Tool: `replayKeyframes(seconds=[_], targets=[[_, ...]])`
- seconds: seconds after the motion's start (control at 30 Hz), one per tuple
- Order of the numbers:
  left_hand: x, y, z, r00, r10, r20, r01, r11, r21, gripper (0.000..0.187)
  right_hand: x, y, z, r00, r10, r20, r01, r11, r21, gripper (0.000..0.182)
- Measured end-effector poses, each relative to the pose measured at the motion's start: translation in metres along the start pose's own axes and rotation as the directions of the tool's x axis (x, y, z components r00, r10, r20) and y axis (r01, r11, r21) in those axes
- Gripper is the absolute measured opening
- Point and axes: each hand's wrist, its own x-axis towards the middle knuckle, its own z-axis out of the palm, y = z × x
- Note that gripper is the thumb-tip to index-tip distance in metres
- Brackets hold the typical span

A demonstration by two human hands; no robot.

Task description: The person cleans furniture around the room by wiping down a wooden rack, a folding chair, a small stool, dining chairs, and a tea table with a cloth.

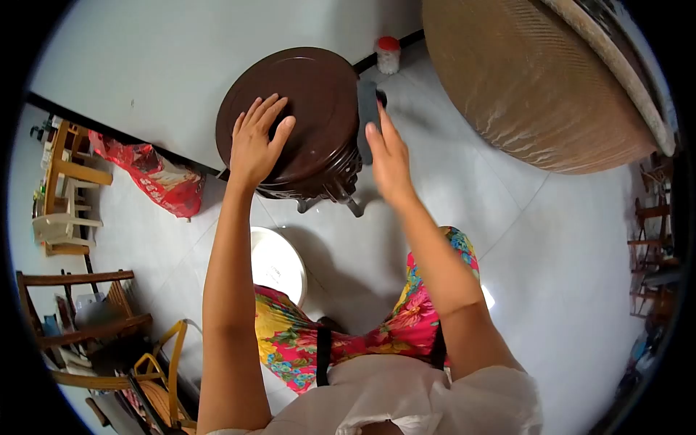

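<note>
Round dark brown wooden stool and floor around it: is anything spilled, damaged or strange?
No spill or damage shows on the stool or the pale tiled floor. Only the crumpled red plastic bag looks untidy, slumped beside the white wall.

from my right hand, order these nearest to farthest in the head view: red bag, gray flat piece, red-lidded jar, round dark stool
From the right hand:
1. gray flat piece, held in it
2. round dark stool, just to its left
3. red-lidded jar, ahead, on the floor by the wall
4. red bag, far left, beyond the stool
</note>
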Motion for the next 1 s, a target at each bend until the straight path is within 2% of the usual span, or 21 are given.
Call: replayKeyframes(seconds=[0.1, 0.17, 0.3, 0.33, 0.37, 0.47, 0.53, 0.57, 0.63, 0.67, 0.7, 0.73, 0.77, 0.8, 0.83, 0.93, 1.0], targets=[[-0.001, -0.001, -0.002, 0.997, -0.008, -0.075, 0.004, 0.999, -0.049, 0.050, -0.044, -0.020, 0.012, 1.000, -0.005, -0.010, 0.005, 0.998, -0.059, 0.052], [-0.002, -0.004, -0.002, 0.991, -0.019, -0.134, 0.006, 0.995, -0.103, 0.048, -0.065, -0.029, 0.020, 0.999, 0.033, 0.003, -0.033, 0.999, -0.014, 0.053], [-0.004, -0.016, -0.005, 0.968, -0.068, -0.242, -0.004, 0.959, -0.283, 0.044, -0.118, -0.044, 0.048, 0.951, 0.182, 0.252, -0.218, 0.968, 0.124, 0.055], [-0.004, -0.018, -0.006, 0.962, -0.094, -0.256, 0.000, 0.939, -0.345, 0.044, -0.123, -0.050, 0.056, 0.905, 0.214, 0.367, -0.349, 0.867, 0.355, 0.056], [-0.005, -0.020, -0.008, 0.955, -0.121, -0.270, 0.001, 0.914, -0.405, 0.043, -0.125, -0.059, 0.061, 0.847, 0.214, 0.486, -0.482, 0.693, 0.535, 0.056], [-0.009, -0.022, -0.012, 0.904, -0.312, -0.291, 0.030, 0.726, -0.687, 0.051, -0.114, -0.079, 0.048, 0.796, 0.490, 0.356, -0.593, 0.507, 0.626, 0.045], [-0.008, -0.025, -0.014, 0.868, -0.414, -0.275, 0.022, 0.584, -0.811, 0.058, -0.099, -0.092, 0.030, 0.885, 0.454, 0.103, -0.399, 0.627, 0.669, 0.040], [-0.009, -0.027, -0.013, 0.846, -0.445, -0.293, 0.016, 0.571, -0.821, 0.058, -0.081, -0.126, 0.016, 0.970, 0.198, 0.143, -0.243, 0.721, 0.649, 0.043], [-0.008, -0.028, -0.008, 0.808, -0.493, -0.321, 0.000, 0.545, -0.838, 0.058, -0.062, -0.130, 0.005, 0.996, -0.031, 0.078, 0.002, 0.935, 0.355, 0.042], [-0.008, -0.027, -0.007, 0.794, -0.519, -0.318, 0.028, 0.554, -0.832, 0.057, -0.053, -0.126, 0.006, 0.975, -0.176, 0.138, 0.169, 0.983, 0.067, 0.040], [-0.008, -0.027, -0.005, 0.781, -0.522, -0.343, 0.033, 0.583, -0.811, 0.057, -0.042, -0.116, 0.009, 0.930, -0.289, 0.226, 0.338, 0.915, -0.219, 0.040], [-0.009, -0.026, -0.004, 0.772, -0.520, -0.366, 0.037, 0.611, -0.790, 0.057, -0.031, -0.104, 0.018, 0.845, -0.376, 0.380, 0.509, 0.784, -0.355, 0.038], [-0.008, -0.025, -0.002, 0.767, -0.513, -0.386, 0.038, 0.637, -0.770, 0.056, -0.023, -0.079, 0.031, 0.773, -0.379, 0.509, 0.597, 0.705, -0.382, 0.042], [-0.007, -0.027, 0.001, 0.774, -0.485, -0.409, 0.056, 0.694, -0.718, 0.056, -0.022, -0.080, 0.042, 0.704, -0.306, 0.641, 0.657, 0.624, -0.424, 0.043], [-0.007, -0.030, 0.005, 0.786, -0.447, -0.426, 0.065, 0.746, -0.663, 0.055, -0.014, -0.076, 0.057, 0.697, -0.335, 0.633, 0.698, 0.517, -0.495, 0.044], [-0.004, -0.022, -0.003, 0.819, -0.399, -0.413, 0.036, 0.753, -0.657, 0.053, 0.034, -0.062, 0.094, 0.727, -0.260, 0.635, 0.652, 0.551, -0.521, 0.039], [-0.005, -0.020, -0.001, 0.855, -0.321, -0.407, 0.062, 0.843, -0.534, 0.050, 0.069, -0.057, 0.116, 0.789, -0.196, 0.582, 0.564, 0.607, -0.560, 0.038]])
